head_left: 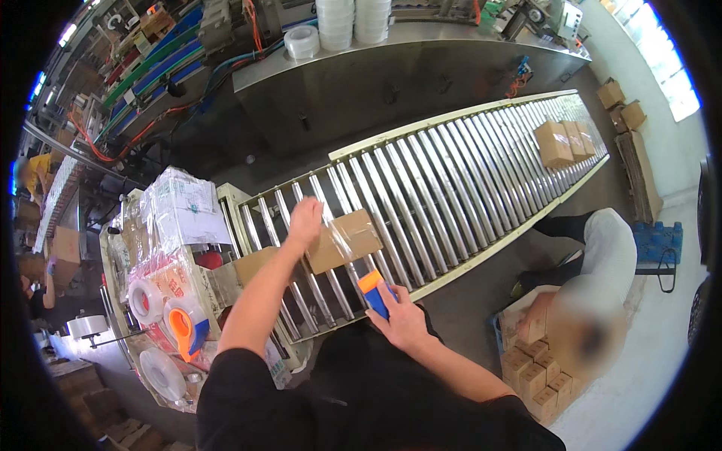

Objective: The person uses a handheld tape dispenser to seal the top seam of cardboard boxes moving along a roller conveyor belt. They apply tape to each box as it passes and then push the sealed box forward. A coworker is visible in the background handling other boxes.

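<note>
A flat brown cardboard box (346, 240) lies on the metal rollers in front of me, with a strip of clear tape across its top. My left hand (304, 222) is closed at the box's upper left corner; whatever its curled fingers hold is hidden. Just below the box's right end, my right hand (404, 322) grips an orange-and-blue tape dispenser (376, 295), its orange end toward the box. To the left of my left forearm, another cardboard piece (254, 264) rests near the start of the rollers.
The roller conveyor (459, 188) runs up to the right, where several small boxes (564, 144) sit. At left, a bench holds clear tape rolls (162, 374) and a second dispenser (188, 331). A co-worker (602, 301) bends over a carton of small boxes (538, 368) at lower right.
</note>
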`<state>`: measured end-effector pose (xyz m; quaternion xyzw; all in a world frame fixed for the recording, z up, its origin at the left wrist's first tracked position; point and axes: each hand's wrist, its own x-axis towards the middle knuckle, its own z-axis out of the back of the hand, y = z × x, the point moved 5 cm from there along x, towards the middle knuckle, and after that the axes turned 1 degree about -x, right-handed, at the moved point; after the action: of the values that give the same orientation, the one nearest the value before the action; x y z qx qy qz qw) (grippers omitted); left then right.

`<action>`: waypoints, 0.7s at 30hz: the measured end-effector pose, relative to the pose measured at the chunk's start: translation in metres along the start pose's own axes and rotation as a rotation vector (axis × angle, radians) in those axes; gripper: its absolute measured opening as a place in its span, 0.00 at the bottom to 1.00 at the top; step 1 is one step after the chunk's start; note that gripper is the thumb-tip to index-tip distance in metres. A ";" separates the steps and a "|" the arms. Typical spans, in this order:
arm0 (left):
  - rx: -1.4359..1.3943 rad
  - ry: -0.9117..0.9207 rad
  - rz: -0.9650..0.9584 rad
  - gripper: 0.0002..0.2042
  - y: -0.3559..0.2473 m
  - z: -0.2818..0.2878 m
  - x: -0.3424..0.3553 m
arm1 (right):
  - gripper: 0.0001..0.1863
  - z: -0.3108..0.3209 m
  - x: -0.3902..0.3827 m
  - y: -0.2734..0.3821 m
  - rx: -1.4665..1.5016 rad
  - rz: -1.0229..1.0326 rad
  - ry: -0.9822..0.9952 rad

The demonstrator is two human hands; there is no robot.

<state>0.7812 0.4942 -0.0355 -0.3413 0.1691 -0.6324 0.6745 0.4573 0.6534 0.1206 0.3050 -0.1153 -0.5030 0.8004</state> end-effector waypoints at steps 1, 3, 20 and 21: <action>0.180 0.151 0.016 0.17 0.030 -0.017 0.019 | 0.42 -0.021 0.009 0.001 0.051 -0.060 0.074; 0.236 0.559 0.180 0.17 0.062 -0.056 0.031 | 0.42 -0.064 0.031 -0.005 0.021 -0.179 0.130; 0.351 0.676 -0.038 0.67 -0.081 0.006 -0.027 | 0.39 -0.067 0.065 -0.063 0.061 -0.055 0.125; 0.345 0.638 -0.080 0.67 -0.078 0.009 -0.018 | 0.38 -0.060 0.064 -0.076 0.114 -0.013 0.114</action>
<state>0.7269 0.5163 0.0204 -0.0146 0.2486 -0.7520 0.6103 0.4603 0.5962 0.0195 0.3790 -0.0962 -0.4824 0.7838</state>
